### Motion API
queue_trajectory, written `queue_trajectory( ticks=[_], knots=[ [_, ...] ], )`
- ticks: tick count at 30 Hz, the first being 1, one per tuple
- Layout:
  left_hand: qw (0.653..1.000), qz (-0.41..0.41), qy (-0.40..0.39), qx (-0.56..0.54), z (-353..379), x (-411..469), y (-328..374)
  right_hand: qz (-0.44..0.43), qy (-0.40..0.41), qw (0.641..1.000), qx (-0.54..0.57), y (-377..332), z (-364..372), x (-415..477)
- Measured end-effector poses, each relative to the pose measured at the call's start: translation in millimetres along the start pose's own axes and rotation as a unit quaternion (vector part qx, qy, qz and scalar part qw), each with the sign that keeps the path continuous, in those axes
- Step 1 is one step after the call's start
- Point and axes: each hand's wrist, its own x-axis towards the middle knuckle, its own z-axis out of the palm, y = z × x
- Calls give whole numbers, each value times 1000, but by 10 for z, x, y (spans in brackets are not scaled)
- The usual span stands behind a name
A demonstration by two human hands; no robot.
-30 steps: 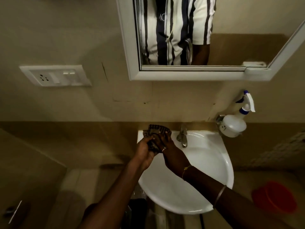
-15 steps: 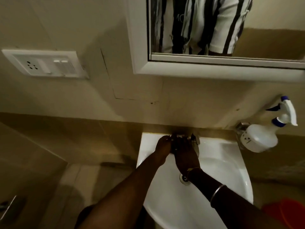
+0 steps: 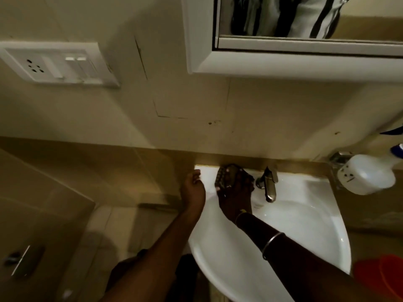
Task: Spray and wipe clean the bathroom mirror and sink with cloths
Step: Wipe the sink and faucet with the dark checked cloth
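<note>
A white sink fills the lower middle of the view. My right hand presses a dark checked cloth flat on the sink's back left ledge, just left of the steel tap. My left hand rests at the sink's left edge with loosely curled fingers and holds nothing. The white-framed mirror hangs above and reflects a striped shirt. A white spray bottle with a blue nozzle sits in a wall holder at the right.
A white socket and switch plate is on the wall at upper left. A red bucket stands on the floor at lower right. A metal door handle shows at lower left.
Both hands held the cloth together over the sink's back edge. Now my left hand has let go and moved left, while my right hand presses the cloth onto the ledge. The view moved closer.
</note>
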Motion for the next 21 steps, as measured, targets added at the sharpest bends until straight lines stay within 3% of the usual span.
queue_trajectory(
  ticks=[6,15,21],
  knots=[
    [998,-55,-10,-29,-278,53,-244,-13,-40,998,-42,-403,282,106],
    [992,-77,17,-99,-343,-25,-421,-245,-78,966,-33,-492,310,28],
    [998,-52,3,-37,-345,-157,-412,-296,-80,950,-54,-106,168,27]
  ],
)
